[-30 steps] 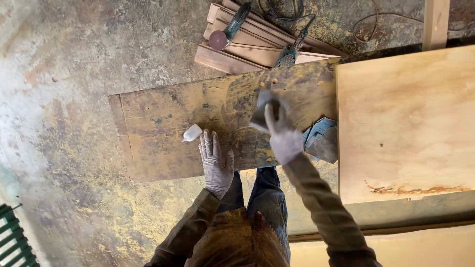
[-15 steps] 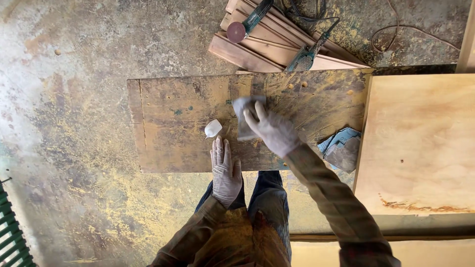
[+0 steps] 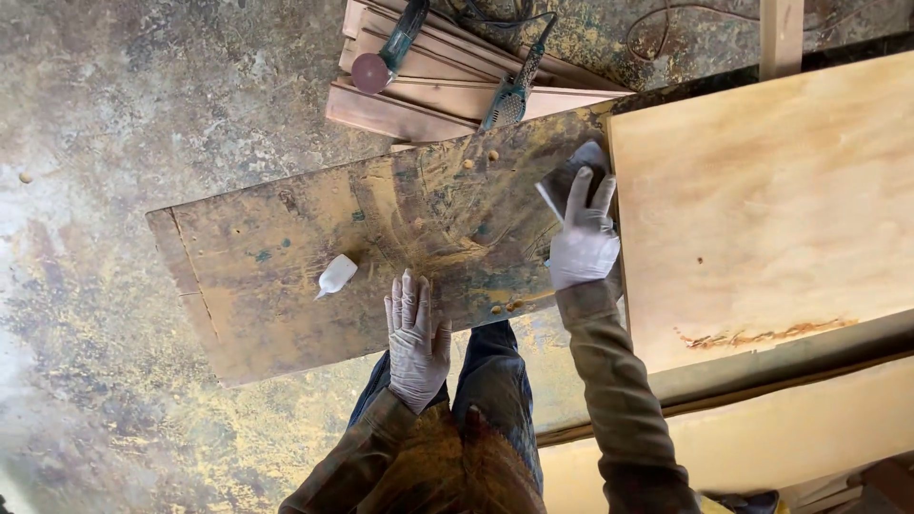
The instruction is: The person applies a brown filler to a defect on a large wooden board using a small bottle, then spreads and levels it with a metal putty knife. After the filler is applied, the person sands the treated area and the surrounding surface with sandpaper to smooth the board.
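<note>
One grey sanding pad near the right end of one stained plank, pressed under the right hand, fingers nearly flat on top rather than curled round it. Left hand spread open and flat on the plank's near edge, holding nothing. One small white bottle lying just left of it. Two power tools on stacked boards beyond. Pale plywood sheet at right. Mottled concrete floor beneath.
</note>
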